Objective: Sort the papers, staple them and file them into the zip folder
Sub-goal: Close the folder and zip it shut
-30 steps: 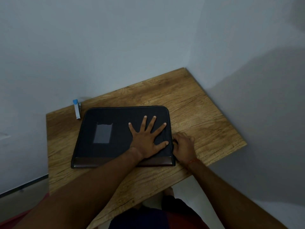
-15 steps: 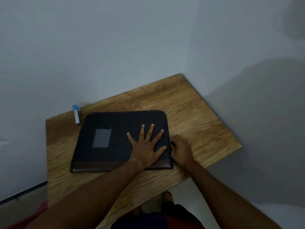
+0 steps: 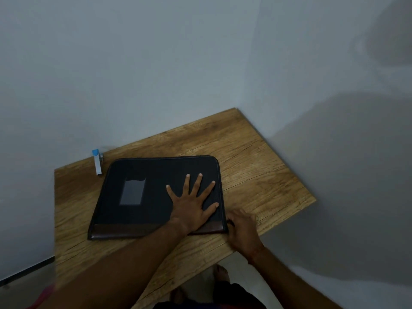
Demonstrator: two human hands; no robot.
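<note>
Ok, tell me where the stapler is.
In the head view, the stapler lies on the table, far left by the wall, just off the zip folder at its far-left corner.

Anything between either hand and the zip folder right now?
Nothing visible. The left hand lies flat on the zip folder cover; the right hand curls round its near right corner, at the zip edge. The stapler sits apart, beyond the far left corner.

The right hand (image 3: 242, 228) grips the zip folder (image 3: 142, 175) at its near right corner. Ahead and right of that grip, bare table (image 3: 256, 170) runs to the walls. Just left of it, the left hand (image 3: 191, 208) lies flat on the cover. Far left, a stapler (image 3: 97, 162) lies by the wall.
</note>
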